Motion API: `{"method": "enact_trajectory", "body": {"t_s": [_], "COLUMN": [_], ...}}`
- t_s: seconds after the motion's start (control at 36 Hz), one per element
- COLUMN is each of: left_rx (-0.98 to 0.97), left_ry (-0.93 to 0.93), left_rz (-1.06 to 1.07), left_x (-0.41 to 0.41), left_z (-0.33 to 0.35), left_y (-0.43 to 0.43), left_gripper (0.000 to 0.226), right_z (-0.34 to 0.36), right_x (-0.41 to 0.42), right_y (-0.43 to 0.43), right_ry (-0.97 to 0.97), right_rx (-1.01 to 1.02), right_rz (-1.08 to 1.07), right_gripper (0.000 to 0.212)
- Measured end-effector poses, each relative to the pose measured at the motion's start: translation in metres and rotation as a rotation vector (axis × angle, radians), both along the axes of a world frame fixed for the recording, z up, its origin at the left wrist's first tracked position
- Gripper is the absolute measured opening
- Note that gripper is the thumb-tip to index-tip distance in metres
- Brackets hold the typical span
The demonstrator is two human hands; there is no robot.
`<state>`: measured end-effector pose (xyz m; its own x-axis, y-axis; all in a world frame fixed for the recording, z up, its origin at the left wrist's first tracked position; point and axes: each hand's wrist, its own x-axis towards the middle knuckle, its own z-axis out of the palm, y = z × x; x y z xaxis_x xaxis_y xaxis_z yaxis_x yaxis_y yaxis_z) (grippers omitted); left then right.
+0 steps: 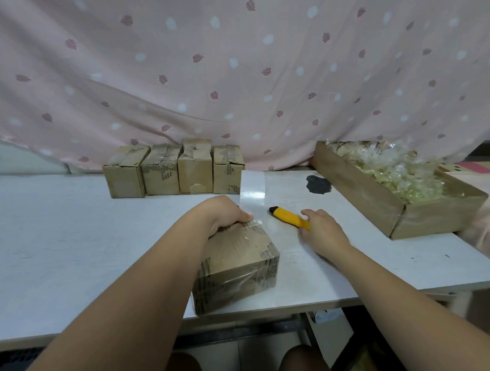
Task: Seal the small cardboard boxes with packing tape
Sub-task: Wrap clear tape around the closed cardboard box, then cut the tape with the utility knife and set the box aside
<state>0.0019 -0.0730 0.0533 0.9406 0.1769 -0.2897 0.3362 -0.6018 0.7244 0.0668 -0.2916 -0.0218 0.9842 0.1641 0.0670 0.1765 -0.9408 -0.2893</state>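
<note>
On the near box, tape is pinched by the left hand; a cutter gripped by the right hand seems needed next.

Bare forearms, bare hands, bare knees

Blurred dark print on the small cardboard boxes, nothing legible.

small boxes: 5 (back row 4, front box 1). yellow cutter: 1. tape strip: 1. open tray: 1.
</note>
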Motion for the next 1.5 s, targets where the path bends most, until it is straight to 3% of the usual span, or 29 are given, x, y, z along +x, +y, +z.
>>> {"method": "enact_trajectory", "body": {"t_s": [0.11, 0.25, 0.33, 0.42, 0.56, 0.67, 0.83, 0.94, 1.03, 1.28, 1.5], "left_rx": [-0.032, -0.003, -0.016, -0.050, -0.037, -0.063, -0.008, -0.039, -0.046, -0.234, -0.364], "left_ry": [-0.020, -0.062, -0.070, -0.115, -0.156, -0.142, -0.156, -0.187, -0.221, -0.300, -0.425], "left_rz": [-0.012, -0.032, -0.050, -0.050, -0.017, -0.013, 0.011, 0.056, 0.078, 0.105, 0.215], "left_x": [-0.001, -0.006, -0.007, -0.008, -0.007, -0.006, -0.005, -0.004, -0.002, 0.000, -0.004], "left_z": [-0.003, -0.004, -0.006, -0.008, -0.011, -0.011, -0.012, -0.013, -0.015, -0.020, -0.022], "left_y": [0.000, -0.001, -0.003, -0.008, -0.009, -0.008, -0.010, -0.011, -0.009, -0.006, -0.007], "left_gripper": [0.028, 0.031, 0.032, 0.040, 0.029, 0.026, 0.034, 0.041, 0.042, 0.022, 0.027], "right_z": [0.001, 0.011, 0.021, 0.037, 0.053, 0.061, 0.040, 0.027, 0.020, 0.018, 0.017], "right_x": [0.000, 0.000, -0.004, -0.013, -0.030, -0.056, -0.091, -0.102, -0.109, -0.103, -0.091], "right_y": [0.003, 0.004, 0.006, 0.011, 0.023, 0.040, 0.062, 0.069, 0.074, 0.072, 0.069], "right_ry": [0.018, -0.021, -0.151, -0.335, -0.612, -0.538, -0.316, -0.291, -0.211, -0.149, -0.150], "right_rx": [-0.035, -0.060, 0.064, 0.314, 0.545, 0.848, 1.056, 0.771, 0.598, 0.652, 0.614], "right_rz": [-0.021, -0.086, -0.120, -0.058, 0.005, 0.084, 0.188, 0.297, 0.386, 0.356, 0.348], "right_gripper": [0.018, 0.021, 0.018, 0.009, 0.015, 0.015, 0.009, 0.036, 0.043, 0.058, 0.052]}}
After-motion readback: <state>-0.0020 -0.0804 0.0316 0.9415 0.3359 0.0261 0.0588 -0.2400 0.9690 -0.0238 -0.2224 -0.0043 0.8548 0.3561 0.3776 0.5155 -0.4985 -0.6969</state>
